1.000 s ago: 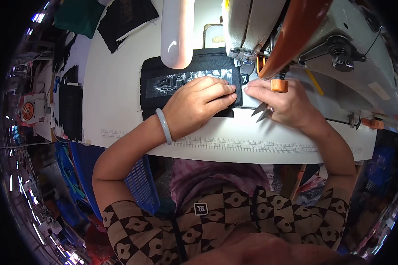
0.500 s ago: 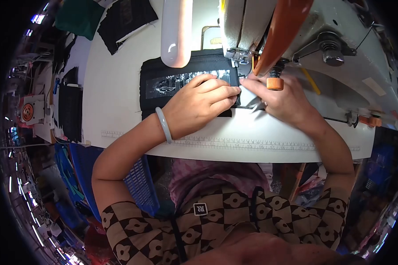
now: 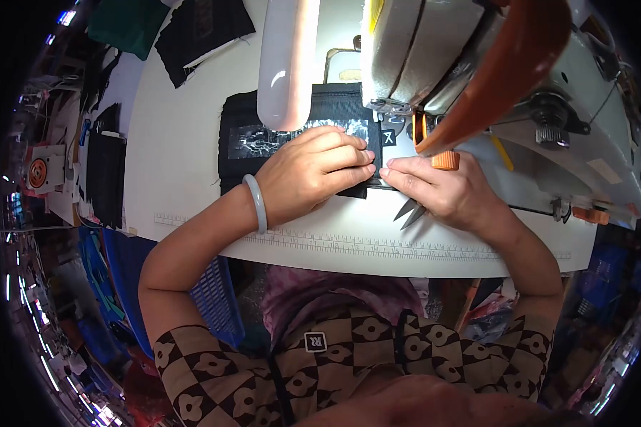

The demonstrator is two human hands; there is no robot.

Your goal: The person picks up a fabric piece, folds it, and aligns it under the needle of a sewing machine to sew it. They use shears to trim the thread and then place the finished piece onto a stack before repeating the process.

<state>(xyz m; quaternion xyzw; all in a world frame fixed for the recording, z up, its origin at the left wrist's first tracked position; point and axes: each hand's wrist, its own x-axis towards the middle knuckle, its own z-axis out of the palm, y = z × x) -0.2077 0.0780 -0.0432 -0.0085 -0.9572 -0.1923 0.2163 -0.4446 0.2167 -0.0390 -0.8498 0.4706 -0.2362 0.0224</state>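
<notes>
A black fabric piece (image 3: 238, 171) with a clear, shiny printed strip (image 3: 256, 141) lies under the sewing machine head (image 3: 420, 64). My left hand (image 3: 320, 167) rests palm down on it, fingers stretched toward its right edge; the thumb is hidden. Just right of that edge, my right hand (image 3: 449, 188) has thumb and forefinger close together beside the fabric. Scissors (image 3: 410, 212) are held in the right hand, dark blades sticking out below the palm and handles hidden. By the presser foot, a small black label (image 3: 388, 137) with a white mark shows at the fabric's right edge.
A white lamp tube (image 3: 285, 71) hangs over the fabric, and an orange lever (image 3: 506, 78) crosses above my right hand. More black fabric (image 3: 203, 32) and a green cloth (image 3: 127, 27) lie at the back left. A printed ruler (image 3: 335, 240) runs along the table's front. Below is a blue basket (image 3: 217, 302).
My right hand has drawn back toward me from the presser foot, bringing the scissor blades into clearer view. The small label is now uncovered. My left hand has slid slightly toward me.
</notes>
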